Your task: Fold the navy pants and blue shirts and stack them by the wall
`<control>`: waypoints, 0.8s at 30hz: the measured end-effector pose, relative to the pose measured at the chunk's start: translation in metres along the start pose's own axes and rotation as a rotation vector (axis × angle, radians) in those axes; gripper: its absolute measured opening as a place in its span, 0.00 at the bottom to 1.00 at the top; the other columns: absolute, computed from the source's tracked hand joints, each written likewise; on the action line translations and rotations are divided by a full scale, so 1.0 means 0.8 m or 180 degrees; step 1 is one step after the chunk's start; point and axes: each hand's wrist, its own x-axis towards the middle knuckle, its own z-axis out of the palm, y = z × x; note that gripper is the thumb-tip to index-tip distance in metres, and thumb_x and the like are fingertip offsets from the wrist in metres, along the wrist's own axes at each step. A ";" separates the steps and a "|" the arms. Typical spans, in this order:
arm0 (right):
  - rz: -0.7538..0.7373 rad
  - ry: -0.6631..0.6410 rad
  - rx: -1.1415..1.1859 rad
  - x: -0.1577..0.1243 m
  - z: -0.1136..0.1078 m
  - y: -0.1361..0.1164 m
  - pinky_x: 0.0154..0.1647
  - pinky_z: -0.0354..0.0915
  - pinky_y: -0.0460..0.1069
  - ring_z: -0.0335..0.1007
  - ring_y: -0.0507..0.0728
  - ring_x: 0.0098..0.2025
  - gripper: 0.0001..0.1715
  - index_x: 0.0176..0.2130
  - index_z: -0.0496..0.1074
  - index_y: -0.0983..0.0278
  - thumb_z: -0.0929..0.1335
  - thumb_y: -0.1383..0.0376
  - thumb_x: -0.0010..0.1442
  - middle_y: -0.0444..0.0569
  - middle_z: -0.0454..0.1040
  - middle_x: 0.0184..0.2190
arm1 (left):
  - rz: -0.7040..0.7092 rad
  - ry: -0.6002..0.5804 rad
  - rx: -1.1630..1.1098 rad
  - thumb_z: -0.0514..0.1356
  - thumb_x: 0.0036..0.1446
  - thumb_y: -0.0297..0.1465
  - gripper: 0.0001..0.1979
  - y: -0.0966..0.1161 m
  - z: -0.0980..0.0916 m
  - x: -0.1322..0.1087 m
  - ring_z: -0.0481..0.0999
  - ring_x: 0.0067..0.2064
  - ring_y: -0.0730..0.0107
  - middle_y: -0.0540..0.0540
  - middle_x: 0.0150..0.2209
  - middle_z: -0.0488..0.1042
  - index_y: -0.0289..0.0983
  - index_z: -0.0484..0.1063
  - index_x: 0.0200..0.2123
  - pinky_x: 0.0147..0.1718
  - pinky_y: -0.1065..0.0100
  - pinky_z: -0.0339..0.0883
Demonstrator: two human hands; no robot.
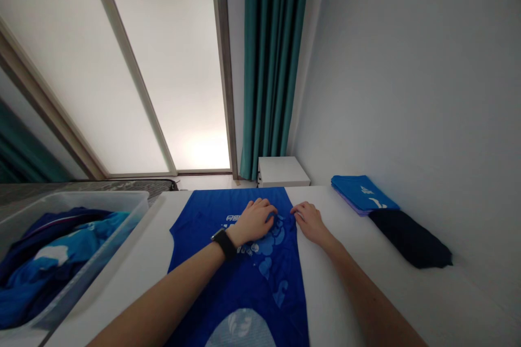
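A blue sleeveless shirt (228, 260) with white lettering and pale blue prints lies spread on the white table, its right edge nearly straight. My left hand (256, 219), wearing a black watch (224, 243) on the wrist, rests on the upper part of the shirt. Its fingers are bent and closed on the fabric, the tips partly hidden. At the shirt's upper right edge, my right hand (310, 220) pinches the cloth between thumb and fingers. Near the bottom, a rounded pale grey patch (241, 329) shows on the shirt.
To the left stands a clear plastic bin (140, 201) holding crumpled blue and navy clothes (61, 255). A folded blue garment (364, 193) and a black one (411, 238) lie at the table's right, near the wall. Behind the table are a white cabinet (283, 171) and a green curtain (274, 65).
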 end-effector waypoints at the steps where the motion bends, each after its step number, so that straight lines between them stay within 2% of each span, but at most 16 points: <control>1: -0.0005 0.0013 -0.0034 0.000 0.000 0.000 0.49 0.56 0.52 0.64 0.58 0.49 0.14 0.42 0.73 0.59 0.60 0.67 0.64 0.49 0.71 0.44 | 0.0074 -0.0020 0.0012 0.51 0.64 0.31 0.14 0.004 0.007 0.013 0.68 0.49 0.59 0.44 0.46 0.71 0.41 0.73 0.48 0.48 0.58 0.60; 5: -0.0062 0.0075 -0.0176 -0.001 0.003 0.003 0.47 0.56 0.52 0.64 0.58 0.48 0.11 0.40 0.70 0.60 0.60 0.66 0.66 0.50 0.70 0.43 | 0.0104 -0.0138 -0.0005 0.53 0.64 0.38 0.13 0.014 0.036 0.051 0.67 0.49 0.57 0.44 0.45 0.71 0.41 0.75 0.44 0.48 0.58 0.61; 10: -0.0072 0.0156 -0.0317 -0.001 0.002 -0.003 0.46 0.56 0.51 0.65 0.58 0.47 0.11 0.40 0.68 0.60 0.58 0.66 0.67 0.50 0.71 0.42 | -0.0018 -0.0203 -0.0049 0.54 0.64 0.40 0.14 0.014 0.056 0.064 0.68 0.47 0.57 0.44 0.42 0.71 0.39 0.75 0.36 0.46 0.58 0.61; 14: 0.0025 0.0240 -0.0467 -0.009 -0.013 -0.013 0.44 0.55 0.50 0.66 0.57 0.45 0.09 0.41 0.68 0.62 0.59 0.67 0.66 0.51 0.72 0.41 | -0.0002 -0.0241 -0.0045 0.53 0.65 0.39 0.14 0.012 0.059 0.065 0.69 0.46 0.58 0.45 0.40 0.72 0.38 0.74 0.33 0.45 0.58 0.60; 17: 0.0146 0.0256 -0.0639 -0.028 -0.026 -0.026 0.41 0.54 0.51 0.67 0.58 0.41 0.11 0.35 0.69 0.63 0.60 0.65 0.66 0.52 0.74 0.36 | 0.0064 -0.0246 -0.0021 0.52 0.66 0.38 0.14 0.011 0.057 0.064 0.70 0.46 0.59 0.45 0.40 0.73 0.38 0.72 0.32 0.45 0.60 0.59; 20: 0.0265 0.0053 -0.0953 -0.056 -0.033 -0.047 0.39 0.53 0.52 0.70 0.59 0.35 0.18 0.31 0.70 0.63 0.59 0.60 0.68 0.52 0.76 0.29 | 0.0170 -0.0249 0.0012 0.51 0.67 0.37 0.14 0.011 0.056 0.064 0.72 0.45 0.61 0.45 0.40 0.74 0.37 0.70 0.34 0.44 0.61 0.58; 22: 0.0310 -0.0105 -0.1170 -0.073 -0.033 -0.063 0.40 0.52 0.53 0.72 0.60 0.36 0.21 0.31 0.72 0.64 0.59 0.58 0.69 0.54 0.77 0.30 | 0.0257 -0.0266 0.0056 0.50 0.68 0.36 0.13 0.011 0.057 0.064 0.74 0.43 0.62 0.46 0.39 0.76 0.38 0.69 0.35 0.44 0.61 0.58; 24: 0.0322 -0.0174 -0.1258 -0.084 -0.031 -0.077 0.41 0.53 0.54 0.72 0.61 0.39 0.19 0.34 0.73 0.65 0.59 0.60 0.68 0.55 0.78 0.33 | 0.0330 -0.0285 0.0136 0.49 0.69 0.36 0.12 0.010 0.057 0.064 0.76 0.40 0.61 0.46 0.36 0.76 0.38 0.69 0.37 0.45 0.61 0.57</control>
